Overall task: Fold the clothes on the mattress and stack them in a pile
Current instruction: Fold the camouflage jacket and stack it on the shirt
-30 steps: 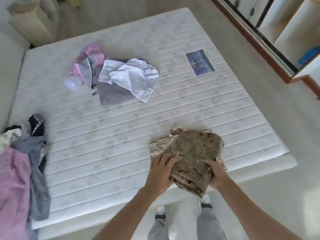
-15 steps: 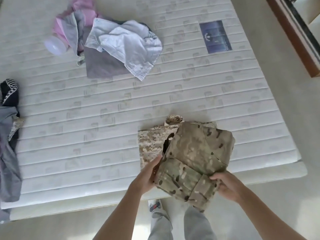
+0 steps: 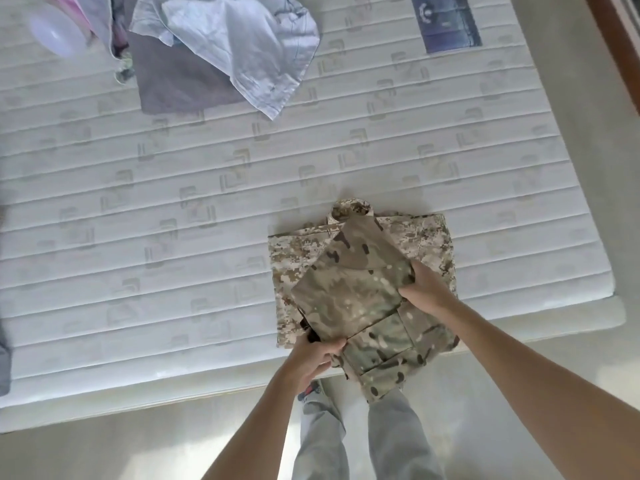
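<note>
Fingers of both hands are curled tight around one green-and-brown camouflage garment point(image 3: 349, 299). Two hands show. One is the left hand point(image 3: 313, 358), and it pinches the near left edge of that garment, with its thumb on top. The other is the right hand point(image 3: 424, 289), and it grips the right side, with the fingertips tucked under the cloth so they are hidden. This garment is folded and sits on top of a second one, a paler sandy camouflage shirt point(image 3: 422, 240) that lies flat with its collar pointing away. That makes two camouflage pieces in one small pile, near the front edge of the white mattress point(image 3: 207, 209). The near part of the top garment hangs over that edge, above two gray trouser legs point(image 3: 391, 441). At the far side lies one crumpled pale blue shirt point(image 3: 235, 46), resting on one gray folded cloth point(image 3: 180, 81). Beside them is a bit of pink cloth point(image 3: 65, 1), cut off at the top, and one round pale thing point(image 3: 57, 29) that is too blurry to name. One dark blue label point(image 3: 450, 20) sits on the mattress to the right, also cut off. At the left edge a strip of gray cloth point(image 3: 3, 362) peeks in, mostly out of view.
</note>
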